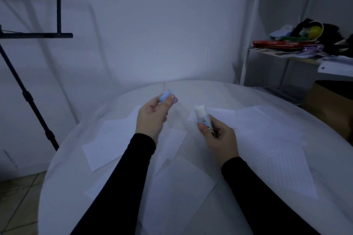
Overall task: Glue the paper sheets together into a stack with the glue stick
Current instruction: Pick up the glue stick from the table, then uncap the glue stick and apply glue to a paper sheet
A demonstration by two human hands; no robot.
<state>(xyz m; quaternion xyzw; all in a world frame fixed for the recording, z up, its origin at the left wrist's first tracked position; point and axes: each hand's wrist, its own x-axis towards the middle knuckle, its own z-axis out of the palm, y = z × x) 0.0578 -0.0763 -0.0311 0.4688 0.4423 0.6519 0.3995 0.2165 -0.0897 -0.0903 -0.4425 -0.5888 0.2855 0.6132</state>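
Above the paper sheets (177,183) scattered on the round worktop (63,158), the left hand (152,118) pinched the blue cap (165,96) while the right hand (217,135) gripped the uncapped glue stick (202,118), which should probably next sweep one sheet's edges evenly

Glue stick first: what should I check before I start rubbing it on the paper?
1. Cap off: ok, the left hand pinches it.
2. Glue stick held firmly: ok, in the right hand.
3. Glue poking out of the tube: ok, white tip shows.
4. Sheets within reach: ok, spread over the table.
5. Sheets lined up: not ok, scattered and overlapping.
6. Glue still moist: cannot tell.
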